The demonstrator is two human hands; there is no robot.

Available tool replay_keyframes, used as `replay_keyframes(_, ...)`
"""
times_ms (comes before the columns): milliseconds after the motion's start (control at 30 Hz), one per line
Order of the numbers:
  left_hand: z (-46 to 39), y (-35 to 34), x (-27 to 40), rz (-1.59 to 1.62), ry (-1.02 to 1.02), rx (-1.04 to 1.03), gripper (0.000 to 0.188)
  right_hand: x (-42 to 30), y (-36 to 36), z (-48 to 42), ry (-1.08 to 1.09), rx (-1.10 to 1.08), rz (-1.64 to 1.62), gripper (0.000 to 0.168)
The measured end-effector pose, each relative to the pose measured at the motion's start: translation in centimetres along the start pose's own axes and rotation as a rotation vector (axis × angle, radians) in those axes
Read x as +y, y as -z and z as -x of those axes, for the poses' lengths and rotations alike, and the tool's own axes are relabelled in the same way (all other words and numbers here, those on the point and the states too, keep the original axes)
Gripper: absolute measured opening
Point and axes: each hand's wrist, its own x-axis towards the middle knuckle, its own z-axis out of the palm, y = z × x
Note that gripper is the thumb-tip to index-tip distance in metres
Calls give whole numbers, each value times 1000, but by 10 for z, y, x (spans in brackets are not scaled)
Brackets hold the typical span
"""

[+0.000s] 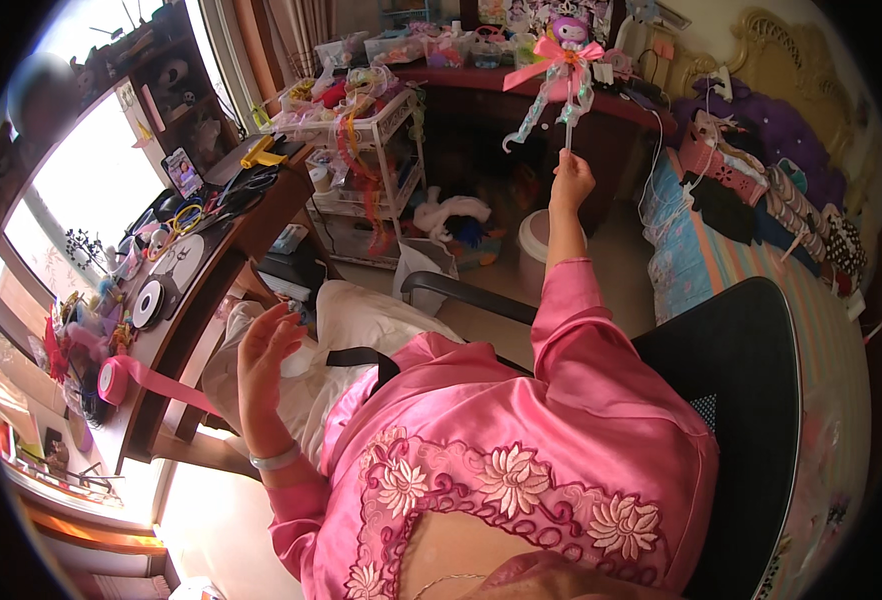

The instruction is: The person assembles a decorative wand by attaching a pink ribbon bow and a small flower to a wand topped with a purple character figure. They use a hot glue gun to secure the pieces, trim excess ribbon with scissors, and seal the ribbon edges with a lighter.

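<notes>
My right hand is stretched out ahead, its fingers closed around the thin clear stick of a decorated wand. A purple-hooded cartoon figure tops the wand. Below the figure sits a pink ribbon bow, and pale shiny ribbon streamers hang beside the stick. Raised over my lap, my left hand holds nothing, with its fingers loosely bent and apart. Past that hand, a strip of pink ribbon runs from a ribbon spool at the desk's edge toward my lap.
On the wooden desk at left are a yellow glue gun, a propped phone and a black-and-white ribbon roll. A white cart holds craft materials. The chair's armrest lies below my right arm; a lidded bin stands beyond.
</notes>
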Motion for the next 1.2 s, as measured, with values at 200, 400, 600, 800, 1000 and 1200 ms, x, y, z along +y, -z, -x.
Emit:
replay_keyframes(200, 3, -3, 2, -17, 15, -13, 35, -3, -1, 7, 5, -25, -98, 17)
replay_keyframes(400, 1, -4, -1, -45, 24, -34, 34, 7, -1, 3, -6, -22, -176, 14)
replay_keyframes(600, 2, -5, -1, -55, 18, -36, 36, 15, 3, 1, -80, -81, -236, 14)
replay_keyframes(800, 1, -6, -1, -60, 13, -44, 36, 8, 0, 7, 17, -22, -187, 14)
replay_keyframes(1000, 1, -5, -3, -65, 19, -50, 36, 3, 0, 11, -106, -76, -168, 16)
replay_keyframes(1200, 0, -5, -3, -67, 23, -56, 36, -5, -1, 15, -123, -160, -66, 20)
